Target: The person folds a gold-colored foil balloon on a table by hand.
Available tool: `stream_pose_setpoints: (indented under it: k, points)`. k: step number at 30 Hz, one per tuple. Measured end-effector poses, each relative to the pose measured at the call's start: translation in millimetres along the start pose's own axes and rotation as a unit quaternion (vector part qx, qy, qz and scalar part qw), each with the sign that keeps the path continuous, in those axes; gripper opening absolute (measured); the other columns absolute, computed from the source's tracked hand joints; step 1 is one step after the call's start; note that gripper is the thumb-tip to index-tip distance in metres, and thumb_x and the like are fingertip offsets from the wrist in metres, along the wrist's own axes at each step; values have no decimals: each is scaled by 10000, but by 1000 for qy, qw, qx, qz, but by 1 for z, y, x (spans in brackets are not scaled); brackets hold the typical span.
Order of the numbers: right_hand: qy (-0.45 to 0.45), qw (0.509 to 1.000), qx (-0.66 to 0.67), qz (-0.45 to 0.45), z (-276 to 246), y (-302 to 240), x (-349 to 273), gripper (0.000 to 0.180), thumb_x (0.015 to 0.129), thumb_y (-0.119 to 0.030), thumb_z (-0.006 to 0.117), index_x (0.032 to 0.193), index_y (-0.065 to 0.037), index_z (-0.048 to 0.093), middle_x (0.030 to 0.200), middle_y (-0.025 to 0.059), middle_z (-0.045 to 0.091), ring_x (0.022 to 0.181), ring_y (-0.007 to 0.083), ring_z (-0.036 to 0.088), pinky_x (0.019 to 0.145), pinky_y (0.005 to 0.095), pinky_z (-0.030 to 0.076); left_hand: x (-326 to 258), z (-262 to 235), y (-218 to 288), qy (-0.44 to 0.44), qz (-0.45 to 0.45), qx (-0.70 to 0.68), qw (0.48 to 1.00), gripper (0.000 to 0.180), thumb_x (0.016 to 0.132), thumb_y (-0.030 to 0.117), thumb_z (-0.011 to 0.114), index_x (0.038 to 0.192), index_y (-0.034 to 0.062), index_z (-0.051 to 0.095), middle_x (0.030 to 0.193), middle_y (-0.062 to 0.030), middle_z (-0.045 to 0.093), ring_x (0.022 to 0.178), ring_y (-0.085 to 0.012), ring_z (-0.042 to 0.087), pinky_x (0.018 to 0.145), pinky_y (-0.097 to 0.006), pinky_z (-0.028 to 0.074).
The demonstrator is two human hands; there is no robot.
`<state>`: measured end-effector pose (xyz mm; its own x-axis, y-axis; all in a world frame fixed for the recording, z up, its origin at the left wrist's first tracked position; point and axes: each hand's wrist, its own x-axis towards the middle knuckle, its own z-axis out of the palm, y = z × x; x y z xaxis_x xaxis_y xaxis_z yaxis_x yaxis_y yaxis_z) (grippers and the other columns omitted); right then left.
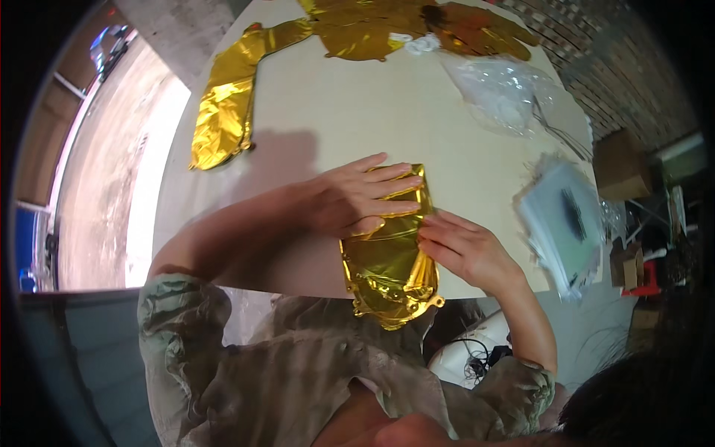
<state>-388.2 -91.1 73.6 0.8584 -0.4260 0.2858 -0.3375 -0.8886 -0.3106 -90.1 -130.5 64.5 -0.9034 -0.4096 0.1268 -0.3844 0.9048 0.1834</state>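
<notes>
A folded gold foil balloon (376,261) lies in front of me, with its small-tabbed lower end hanging past the table's near edge. My left hand (361,195) rests flat across its upper part, fingers spread and stretched out. At the balloon's right edge, my right hand (469,249) touches the foil with its fingers extended, and part of that edge is hidden beneath the fingertips. Creases run along the foil's lower right side.
A second gold foil balloon (223,108) lies at the far left of the pale table (350,97). More flat gold foil (357,30) covers the far edge. A clear plastic bag (499,93) and a stack of clear sleeves (562,223) lie on the right, near a cardboard box (622,164).
</notes>
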Motion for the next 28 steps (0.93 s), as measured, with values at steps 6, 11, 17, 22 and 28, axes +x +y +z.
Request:
stream_pose_setpoints:
  k: [6, 11, 17, 22, 28]
  points:
    - [25, 996, -59, -56, 3, 4, -1, 228, 843, -75, 685, 1069, -53, 708, 1124, 98, 697, 1104, 299, 677, 992, 430, 557, 2, 6, -6, -2, 38, -15, 999, 572, 964, 270, 495, 1517, 157, 400, 1629, -166, 268, 1523, -350, 211, 1217, -588, 164]
    - [33, 992, -79, -90, 2, 3, -4, 248, 794, -79, 652, 1037, -39, 678, 1143, 102, 680, 1137, 293, 660, 1011, 423, 549, 3, -13, -11, 16, 30, -101, 994, 525, 953, 283, 528, 1452, 124, 489, 1589, -190, 332, 1490, -371, 281, 1203, -594, 198]
    - [61, 986, -108, -111, 12, 7, -9, 244, 816, -111, 618, 1049, -41, 646, 1104, 94, 667, 1128, 274, 659, 1031, 390, 536, 130, -68, -8, 32, 21, -123, 992, 387, 917, 156, 567, 1281, 44, 632, 1327, -212, 607, 1265, -356, 556, 1089, -481, 419]
    - [74, 982, -136, -107, 6, 17, 3, 243, 788, -125, 616, 1007, -20, 629, 998, 113, 662, 1031, 270, 682, 989, 370, 545, 287, -37, -15, 49, 88, -133, 986, 364, 885, 91, 596, 1230, -24, 611, 1182, -243, 649, 1102, -413, 616, 976, -452, 488]
    - [175, 984, 10, -39, 36, 45, 18, 481, 809, -114, 628, 1289, -82, 637, 1248, 196, 653, 1207, 294, 619, 1054, 367, 505, 429, 41, -98, 108, -60, 173, 977, 535, 846, 111, 675, 1350, 58, 503, 1453, -209, 461, 1350, -410, 442, 1115, -465, 398]
